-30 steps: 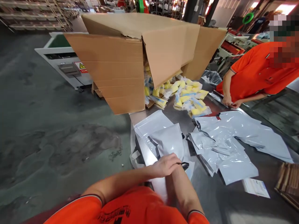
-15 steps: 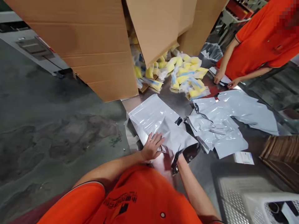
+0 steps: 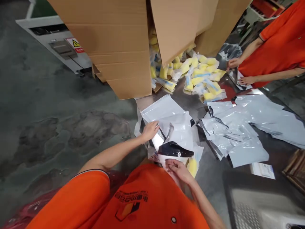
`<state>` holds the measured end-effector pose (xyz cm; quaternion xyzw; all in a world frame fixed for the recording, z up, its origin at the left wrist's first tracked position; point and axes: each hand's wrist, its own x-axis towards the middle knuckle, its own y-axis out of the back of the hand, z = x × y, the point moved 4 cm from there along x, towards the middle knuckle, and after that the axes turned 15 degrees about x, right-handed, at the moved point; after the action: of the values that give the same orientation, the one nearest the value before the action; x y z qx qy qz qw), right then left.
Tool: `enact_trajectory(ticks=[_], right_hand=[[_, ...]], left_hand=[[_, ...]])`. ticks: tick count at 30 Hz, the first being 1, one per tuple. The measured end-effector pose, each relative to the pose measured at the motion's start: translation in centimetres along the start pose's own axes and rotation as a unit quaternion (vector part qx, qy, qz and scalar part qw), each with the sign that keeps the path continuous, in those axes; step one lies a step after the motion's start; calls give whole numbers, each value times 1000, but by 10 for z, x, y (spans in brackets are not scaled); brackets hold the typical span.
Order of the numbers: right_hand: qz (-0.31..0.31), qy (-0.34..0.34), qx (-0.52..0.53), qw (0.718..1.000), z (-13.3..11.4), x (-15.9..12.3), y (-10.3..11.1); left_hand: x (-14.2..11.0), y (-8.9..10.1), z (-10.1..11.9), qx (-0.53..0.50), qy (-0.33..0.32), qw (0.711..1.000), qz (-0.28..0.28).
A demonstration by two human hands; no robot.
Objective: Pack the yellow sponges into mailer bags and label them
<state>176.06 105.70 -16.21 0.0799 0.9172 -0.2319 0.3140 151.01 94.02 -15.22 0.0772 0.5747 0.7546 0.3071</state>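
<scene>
Head view: the hands are apart, the left hand (image 3: 150,130) at nine o'clock of the black-lined poly mailer (image 3: 182,132) on the metal table (image 3: 213,173), the right hand (image 3: 178,169) at six, by its gaping mouth (whether either grips, I cannot tell).

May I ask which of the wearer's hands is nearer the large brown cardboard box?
Left: the left hand is in front of the box, apart from it; the right hand is farther back, near the torso.

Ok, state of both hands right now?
Left hand: at the left edge of the grey bag; grip unclear.
Right hand: loosely curled at the bag's near end; can't tell whether holding.
</scene>
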Motion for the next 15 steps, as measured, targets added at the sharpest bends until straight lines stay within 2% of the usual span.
enact_trajectory(ticks=[1, 3, 4, 6, 8, 10, 13, 14, 15], right_hand=[[-27, -1, -10, 1000, -7, -7, 0], [-37, 55, -14, 998, -45, -7, 4], [-22, 103, -29, 994, -73, 1, 7], [31, 213, -113, 970, -136, 30, 12], [46, 291, -248, 923, -190, 73, 3], [-2, 284, -429, 857, -218, 123, -21], [-68, 164, -664, 727, -215, 185, -56], [-74, 128, -704, 695, -209, 199, -63], [-74, 104, -727, 675, -201, 209, -68]], left_hand=[[-18, -9, -3, -51, 59, 995, -53], [-60, -32, 5, -134, 116, 969, -171], [-80, -41, 14, -162, 112, 956, -215], [-107, -54, 34, -199, 90, 947, -237], [-118, -59, 49, -180, 94, 959, -196], [-119, -61, 56, -124, 120, 972, -158], [-119, -65, 51, -64, 145, 978, -139], [-121, -68, 46, -62, 141, 978, -138], [-124, -71, 40, -63, 134, 979, -142]])
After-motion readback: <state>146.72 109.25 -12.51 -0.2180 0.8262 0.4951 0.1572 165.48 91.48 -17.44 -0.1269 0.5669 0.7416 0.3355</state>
